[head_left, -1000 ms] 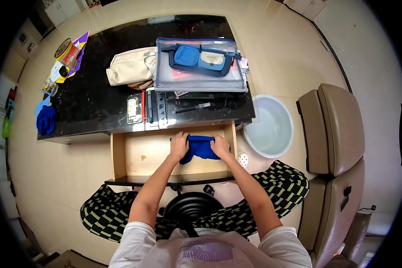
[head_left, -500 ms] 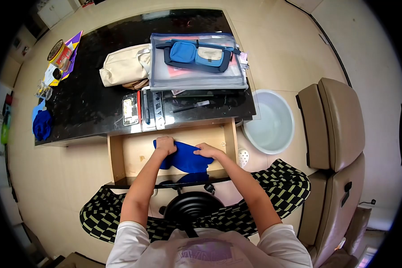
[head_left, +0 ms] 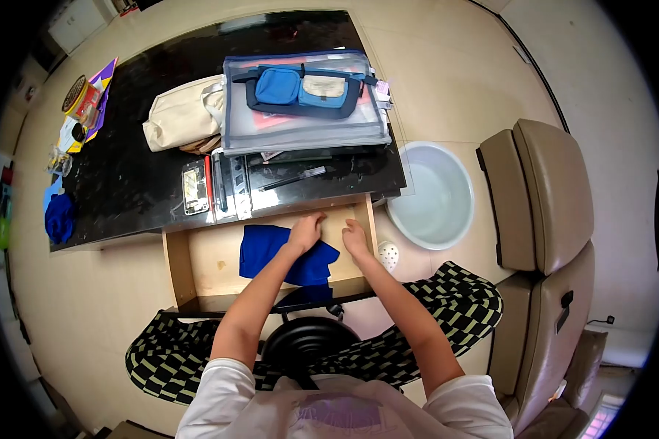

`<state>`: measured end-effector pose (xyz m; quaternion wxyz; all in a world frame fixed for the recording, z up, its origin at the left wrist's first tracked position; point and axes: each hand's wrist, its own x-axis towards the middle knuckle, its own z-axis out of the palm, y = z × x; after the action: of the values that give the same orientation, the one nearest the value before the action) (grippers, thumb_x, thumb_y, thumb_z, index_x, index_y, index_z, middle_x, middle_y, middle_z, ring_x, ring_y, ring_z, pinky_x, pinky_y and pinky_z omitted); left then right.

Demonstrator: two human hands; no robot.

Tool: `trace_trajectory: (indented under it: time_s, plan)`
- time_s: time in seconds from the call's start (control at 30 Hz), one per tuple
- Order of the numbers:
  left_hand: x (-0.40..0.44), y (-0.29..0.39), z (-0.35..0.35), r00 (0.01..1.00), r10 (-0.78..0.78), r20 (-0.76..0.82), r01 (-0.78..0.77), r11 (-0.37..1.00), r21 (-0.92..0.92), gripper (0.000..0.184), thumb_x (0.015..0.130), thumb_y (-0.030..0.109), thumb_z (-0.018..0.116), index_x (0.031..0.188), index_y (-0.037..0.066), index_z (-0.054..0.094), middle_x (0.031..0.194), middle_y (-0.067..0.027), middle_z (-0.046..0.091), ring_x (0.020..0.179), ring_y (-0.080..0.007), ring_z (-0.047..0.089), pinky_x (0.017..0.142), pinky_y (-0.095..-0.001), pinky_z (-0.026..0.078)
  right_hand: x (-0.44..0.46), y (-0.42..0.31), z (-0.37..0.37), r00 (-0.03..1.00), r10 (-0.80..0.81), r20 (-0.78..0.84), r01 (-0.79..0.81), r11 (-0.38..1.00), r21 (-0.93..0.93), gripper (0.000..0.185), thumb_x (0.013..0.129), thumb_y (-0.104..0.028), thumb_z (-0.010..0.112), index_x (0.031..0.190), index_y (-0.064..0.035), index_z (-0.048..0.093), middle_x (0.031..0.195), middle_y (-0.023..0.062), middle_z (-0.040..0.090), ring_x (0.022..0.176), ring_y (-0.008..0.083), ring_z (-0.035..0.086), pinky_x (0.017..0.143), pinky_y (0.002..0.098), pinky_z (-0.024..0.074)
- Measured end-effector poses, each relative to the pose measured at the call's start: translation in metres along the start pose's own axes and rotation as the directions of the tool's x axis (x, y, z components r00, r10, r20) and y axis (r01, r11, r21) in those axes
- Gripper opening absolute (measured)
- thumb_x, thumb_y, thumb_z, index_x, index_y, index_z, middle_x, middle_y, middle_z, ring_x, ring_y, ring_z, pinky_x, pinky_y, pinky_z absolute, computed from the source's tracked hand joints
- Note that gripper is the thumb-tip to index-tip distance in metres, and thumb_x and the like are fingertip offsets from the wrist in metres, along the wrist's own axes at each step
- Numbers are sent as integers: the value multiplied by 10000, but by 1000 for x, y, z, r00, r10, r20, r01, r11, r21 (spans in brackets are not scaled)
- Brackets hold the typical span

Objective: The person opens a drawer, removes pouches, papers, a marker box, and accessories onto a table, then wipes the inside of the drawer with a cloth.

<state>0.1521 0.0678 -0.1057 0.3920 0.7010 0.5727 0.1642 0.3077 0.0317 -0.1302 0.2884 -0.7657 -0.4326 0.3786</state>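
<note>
A blue cloth (head_left: pixel 265 245) lies spread on the bottom of the pulled-out wooden drawer (head_left: pixel 201 271), its right side partly under my left wrist. My left hand (head_left: pixel 307 233) is over the cloth's upper right part, fingers bent toward the drawer's right side. Close to the drawer's right wall is my right hand (head_left: pixel 354 238), fingers curled, just off the cloth. Both hands look closed; whatever they may hold is too small or hidden to make out. A narrow gap separates the hands.
On the black table (head_left: pixel 132 175) lie a mesh pouch (head_left: pixel 234 132), a blue waist bag (head_left: pixel 278 86), a cream bag (head_left: pixel 179 113), an opened phone (head_left: pixel 195 189) and a bunched blue cloth (head_left: pixel 60 218). A white basin (head_left: pixel 432 194) stands right of the drawer. A stool (head_left: pixel 307 344) is below me.
Both hands have let go of the blue cloth and moved; the left went right and up, the right slightly up. The cloth now lies flatter. The view has shifted slightly.
</note>
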Motion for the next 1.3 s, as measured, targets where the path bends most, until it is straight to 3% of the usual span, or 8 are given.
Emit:
trace_trajectory:
  time_s: [0.13,0.23,0.47,0.77,0.9,1.1,1.2,1.3]
  plan:
    - [27,26,24,988,155,9,-155,988,9,271,796,104,460,1045,82,564,1006,-170,578,912,-342,547,803,-408,439,-18,21,13,899,438,-2,-416,856,307,397,774,-38,402,1164,21,443,1035,134,549,952,206,511,812,289,397]
    - [44,34,39,986,146,85,-150,988,47,295,805,117,451,1086,80,534,1022,-173,571,927,-353,537,815,-413,431,-21,18,12,866,499,19,-458,778,431,466,771,-41,385,1233,13,378,1122,152,509,1026,244,478,857,303,375]
    - [60,9,70,919,393,28,-389,895,218,346,767,116,468,1104,54,517,1107,-179,526,1002,-366,496,864,-413,398,-31,-34,5,848,529,-16,-474,773,423,616,743,-30,347,1341,-9,199,1371,169,256,1265,284,246,1019,301,208]
    - [52,15,57,899,380,218,-434,842,321,222,748,95,484,943,45,577,1016,-110,545,955,-280,524,804,-367,437,-20,-30,20,876,471,-105,-384,812,439,551,745,-26,350,1290,34,288,1317,179,325,1236,272,293,1007,305,236]
    - [41,6,68,882,456,124,-470,821,324,203,759,104,483,928,48,582,954,-112,547,924,-287,524,798,-358,438,-11,-11,35,890,422,-173,-330,857,396,456,795,-64,385,1233,60,356,1276,177,367,1192,259,346,968,308,296]
    - [21,12,73,953,299,47,-300,954,11,210,767,131,497,936,52,594,917,-142,558,923,-304,522,803,-356,433,-9,-23,24,922,374,-100,-278,820,501,188,788,-54,395,926,25,495,1057,180,468,984,290,473,844,352,385]
    - [14,12,70,972,229,53,-225,972,-62,236,755,132,508,951,37,598,949,-156,562,913,-324,531,804,-362,433,-15,-31,19,928,339,-154,-291,919,265,393,810,-85,384,1181,39,428,1212,187,436,1119,260,431,924,303,346]
    - [8,13,72,994,85,64,-72,982,-174,258,738,116,520,966,24,598,975,-172,565,911,-336,539,809,-359,431,-5,-4,42,912,263,-315,-162,936,312,276,790,-74,398,1020,47,491,1114,207,462,1047,302,450,876,338,370]
